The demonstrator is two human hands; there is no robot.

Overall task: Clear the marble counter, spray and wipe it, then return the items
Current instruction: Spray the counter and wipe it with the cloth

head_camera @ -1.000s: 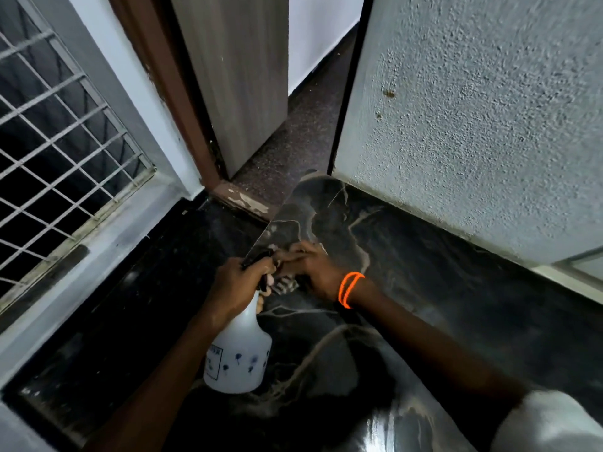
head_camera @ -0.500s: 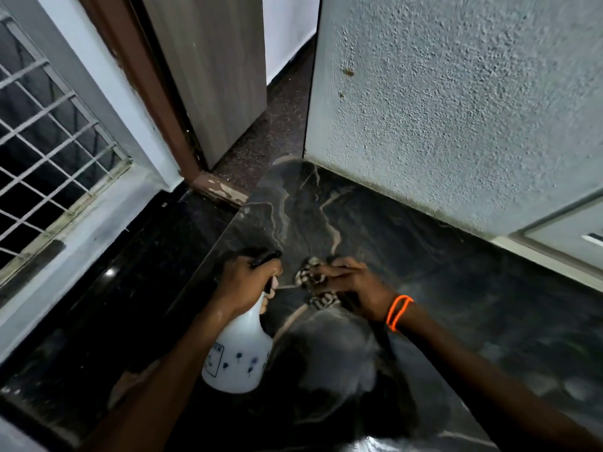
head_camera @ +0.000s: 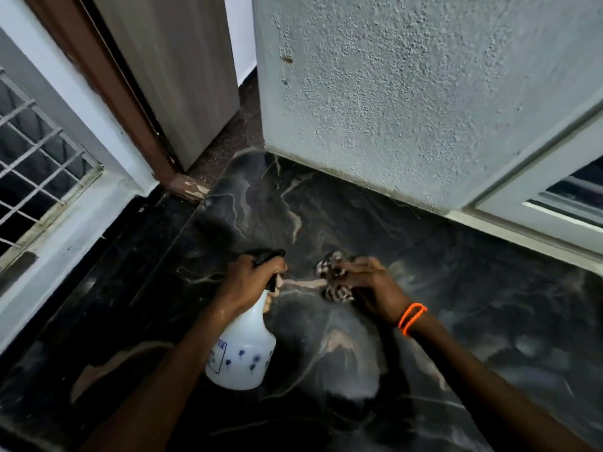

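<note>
The left hand grips the neck of a white bottle just left of the frame's centre, fingers curled round the black trigger head. The bottle is tilted, its base toward the lower part of the frame and its nozzle pointing up the frame; whether the base touches the counter cannot be told. Small dark blue marks and a label edge show on its side.

The right hand, just right of centre, presses a crumpled cloth with a dark-and-light pattern onto the counter, fingers bent over it and holding it. The cloth sticks out from under the fingers toward the bottle's nozzle, near it but apart. An orange band circles the right wrist.

The counter is dark marble with pale veins and fills the lower and right part of the frame. A faint grey haze lies on the stone below the cloth, in the lower centre.

A rough pale wall rises at the upper right, meeting the counter's far edge. A white frame sits at the right edge. A grey door with a brown jamb stands at the upper centre-left, and a window grille shows at the left edge.
</note>
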